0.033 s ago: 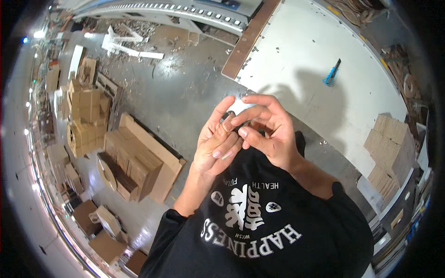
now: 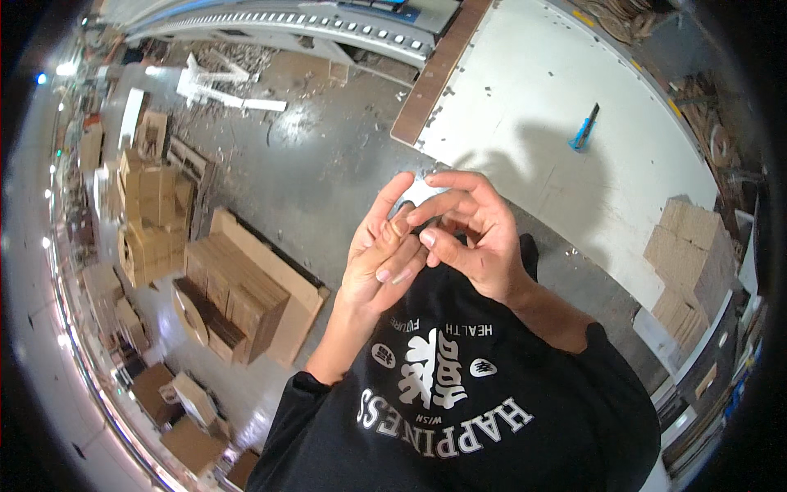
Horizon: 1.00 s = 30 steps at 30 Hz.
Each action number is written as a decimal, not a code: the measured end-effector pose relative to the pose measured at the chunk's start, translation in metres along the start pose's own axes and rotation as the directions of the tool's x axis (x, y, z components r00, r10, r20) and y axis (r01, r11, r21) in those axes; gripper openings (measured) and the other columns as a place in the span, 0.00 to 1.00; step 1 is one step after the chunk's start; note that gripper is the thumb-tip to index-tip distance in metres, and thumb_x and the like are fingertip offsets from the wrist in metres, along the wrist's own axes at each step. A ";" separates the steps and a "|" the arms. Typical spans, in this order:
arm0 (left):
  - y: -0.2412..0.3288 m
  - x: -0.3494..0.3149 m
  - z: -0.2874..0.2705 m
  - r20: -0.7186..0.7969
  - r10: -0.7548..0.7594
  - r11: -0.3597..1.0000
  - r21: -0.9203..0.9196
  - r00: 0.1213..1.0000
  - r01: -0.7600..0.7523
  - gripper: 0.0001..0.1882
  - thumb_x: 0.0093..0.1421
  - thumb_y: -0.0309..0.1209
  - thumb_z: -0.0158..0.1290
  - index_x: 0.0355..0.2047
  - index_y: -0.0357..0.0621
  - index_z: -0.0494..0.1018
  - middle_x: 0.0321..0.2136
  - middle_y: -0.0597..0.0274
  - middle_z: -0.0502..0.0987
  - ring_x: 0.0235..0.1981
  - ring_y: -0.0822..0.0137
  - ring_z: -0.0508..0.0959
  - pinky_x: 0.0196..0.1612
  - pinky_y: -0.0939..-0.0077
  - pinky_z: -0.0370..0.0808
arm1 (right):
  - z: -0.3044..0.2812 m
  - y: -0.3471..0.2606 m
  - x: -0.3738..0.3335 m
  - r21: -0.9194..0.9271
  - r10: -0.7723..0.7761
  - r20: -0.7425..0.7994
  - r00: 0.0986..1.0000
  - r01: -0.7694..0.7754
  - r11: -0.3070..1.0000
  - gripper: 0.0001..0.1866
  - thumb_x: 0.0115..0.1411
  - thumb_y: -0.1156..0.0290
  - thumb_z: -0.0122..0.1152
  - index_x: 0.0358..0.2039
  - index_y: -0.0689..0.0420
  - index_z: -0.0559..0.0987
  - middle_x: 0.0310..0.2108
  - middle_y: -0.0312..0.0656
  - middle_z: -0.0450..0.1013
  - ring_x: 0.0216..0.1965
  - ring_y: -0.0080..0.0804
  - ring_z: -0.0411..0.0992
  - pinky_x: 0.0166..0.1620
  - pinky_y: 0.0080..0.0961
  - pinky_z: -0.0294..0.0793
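Note:
In front of my chest my two hands are together, fingers touching and overlapping. My left hand (image 2: 377,254) has its index finger raised and its other fingers curled in toward the right hand. My right hand (image 2: 484,234) bends its thumb and fingers inward against the left fingertips. A small pale patch (image 2: 420,193) with a dark spot beside it shows between the raised index fingers; I cannot tell whether it is a held thing or something behind. Whatever lies inside the fingers is hidden.
A blue utility knife (image 2: 584,131) lies on the white tabletop (image 2: 525,90) among small dark scraps. Stacked brown blocks (image 2: 680,246) stand at its right end. Cardboard boxes (image 2: 234,287) are on the floor to the left. White strips (image 2: 238,100) and debris lie farther off, near a long machine (image 2: 328,33).
The whole view has shifted very slightly. Both hands keep nearly the same pose, still together.

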<state>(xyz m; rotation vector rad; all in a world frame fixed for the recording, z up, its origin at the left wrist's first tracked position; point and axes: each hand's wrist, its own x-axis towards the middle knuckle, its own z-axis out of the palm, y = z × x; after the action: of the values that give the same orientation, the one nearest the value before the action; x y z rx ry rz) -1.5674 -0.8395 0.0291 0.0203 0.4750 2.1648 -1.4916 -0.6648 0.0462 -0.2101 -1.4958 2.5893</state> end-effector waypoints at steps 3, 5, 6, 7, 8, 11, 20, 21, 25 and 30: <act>0.021 0.009 -0.007 0.060 -0.042 0.999 0.006 0.997 0.041 0.39 0.74 0.36 0.61 0.78 0.41 0.56 0.43 0.71 0.76 0.19 0.85 0.69 0.34 0.79 0.77 | 0.023 0.005 0.009 -0.051 -0.059 -0.066 0.996 0.056 0.997 0.28 0.67 0.83 0.66 0.65 0.63 0.69 0.49 0.47 0.84 0.40 0.23 0.82 0.43 0.20 0.82; 0.037 0.013 -0.008 0.133 -0.066 0.998 -0.009 0.989 0.068 0.41 0.73 0.37 0.63 0.78 0.40 0.56 0.41 0.73 0.75 0.19 0.85 0.69 0.34 0.78 0.77 | 0.038 0.007 0.014 -0.072 -0.049 -0.114 0.992 0.041 0.997 0.28 0.67 0.82 0.65 0.65 0.64 0.68 0.49 0.47 0.84 0.41 0.24 0.82 0.43 0.20 0.82; 0.046 0.013 -0.006 0.056 -0.094 0.992 0.088 0.994 0.089 0.41 0.72 0.38 0.64 0.78 0.40 0.57 0.38 0.74 0.73 0.19 0.85 0.69 0.34 0.78 0.77 | 0.045 0.007 0.017 -0.025 -0.028 -0.145 0.989 0.025 0.999 0.27 0.68 0.80 0.64 0.65 0.66 0.68 0.49 0.47 0.84 0.41 0.23 0.82 0.43 0.20 0.82; 0.056 0.012 -0.006 -0.021 -0.114 0.976 0.182 0.993 0.115 0.42 0.71 0.39 0.65 0.77 0.40 0.57 0.36 0.75 0.71 0.19 0.85 0.69 0.34 0.78 0.77 | 0.049 0.017 0.019 -0.069 -0.074 -0.144 0.987 0.064 0.996 0.25 0.70 0.77 0.64 0.66 0.65 0.69 0.48 0.46 0.84 0.41 0.22 0.81 0.43 0.20 0.82; 0.066 0.013 -0.010 -0.026 -0.131 0.963 0.234 0.991 0.133 0.40 0.72 0.38 0.65 0.76 0.39 0.59 0.32 0.76 0.70 0.19 0.85 0.68 0.35 0.77 0.77 | 0.054 0.021 0.021 -0.048 -0.075 -0.165 0.983 0.068 0.997 0.25 0.72 0.74 0.64 0.66 0.64 0.69 0.47 0.45 0.84 0.40 0.21 0.81 0.43 0.19 0.81; 0.080 0.012 -0.037 -0.006 -0.129 0.929 0.349 0.992 0.123 0.38 0.71 0.38 0.66 0.74 0.38 0.62 0.39 0.70 0.76 0.15 0.87 0.68 0.23 0.86 0.67 | 0.055 0.050 0.023 -0.005 -0.088 -0.239 0.967 0.089 0.996 0.21 0.75 0.67 0.65 0.63 0.60 0.73 0.45 0.42 0.83 0.38 0.19 0.79 0.43 0.19 0.79; 0.105 0.020 -0.117 -0.099 -0.157 0.862 0.471 0.983 0.186 0.12 0.77 0.32 0.58 0.52 0.36 0.77 0.38 0.61 0.80 0.11 0.81 0.65 0.16 0.82 0.61 | -0.075 0.219 -0.064 -0.732 0.389 -0.660 0.642 -0.667 -0.141 0.34 0.68 0.41 0.65 0.62 0.55 0.80 0.53 0.52 0.84 0.56 0.56 0.81 0.58 0.52 0.79; 0.107 0.024 -0.127 -0.088 -0.183 0.851 0.485 0.979 0.202 0.11 0.76 0.32 0.58 0.51 0.37 0.78 0.39 0.60 0.80 0.12 0.80 0.65 0.16 0.82 0.61 | -0.078 0.233 -0.088 -0.655 0.447 -0.723 0.526 -0.728 -0.202 0.38 0.65 0.35 0.65 0.61 0.55 0.82 0.56 0.55 0.82 0.59 0.56 0.79 0.60 0.55 0.77; 0.111 0.047 -0.144 -0.091 -0.246 0.801 0.541 0.965 0.255 0.11 0.74 0.32 0.61 0.49 0.37 0.81 0.38 0.64 0.82 0.12 0.79 0.66 0.16 0.80 0.61 | -0.061 0.269 -0.156 -0.404 0.478 -0.832 0.282 -0.898 -0.175 0.46 0.63 0.24 0.58 0.56 0.58 0.85 0.56 0.57 0.82 0.61 0.55 0.79 0.62 0.54 0.76; 0.098 0.081 -0.141 0.033 -0.377 0.794 0.526 0.926 0.304 0.11 0.76 0.34 0.59 0.53 0.43 0.82 0.45 0.65 0.83 0.13 0.81 0.65 0.20 0.80 0.61 | -0.046 0.325 -0.207 -0.390 0.528 -0.746 0.405 -0.909 0.147 0.39 0.72 0.32 0.50 0.52 0.60 0.85 0.52 0.58 0.82 0.56 0.60 0.80 0.60 0.52 0.77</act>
<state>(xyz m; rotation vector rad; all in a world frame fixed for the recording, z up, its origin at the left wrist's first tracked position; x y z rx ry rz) -1.7185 -0.8746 -0.0802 0.3523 0.8942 1.6153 -1.2977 -0.8268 -0.2488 -2.0411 -2.6369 1.6892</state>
